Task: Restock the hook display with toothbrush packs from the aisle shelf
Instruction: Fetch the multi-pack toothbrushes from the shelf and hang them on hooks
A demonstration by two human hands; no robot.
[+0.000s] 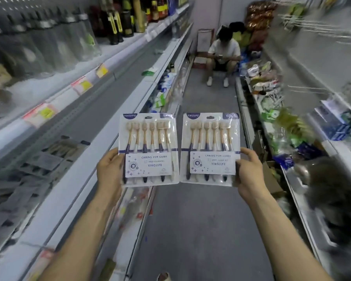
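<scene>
Head view is showing the left hand (109,171) pinching the left toothbrush pack (148,149) and the right hand (249,175) pinching the right toothbrush pack (211,147), side by side above the aisle floor (201,220). Each grip is catching only an outer edge, so a pack may be slipping loose while reaching for the far right hooks (304,24).

Dark bottles (118,23) upper left; seated person (223,55) far down the grey floor (207,220).

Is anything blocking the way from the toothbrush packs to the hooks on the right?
Nothing visible. The left hand and right hand hold the packs mid-aisle; only air lies toward the blurred hooks.
</scene>
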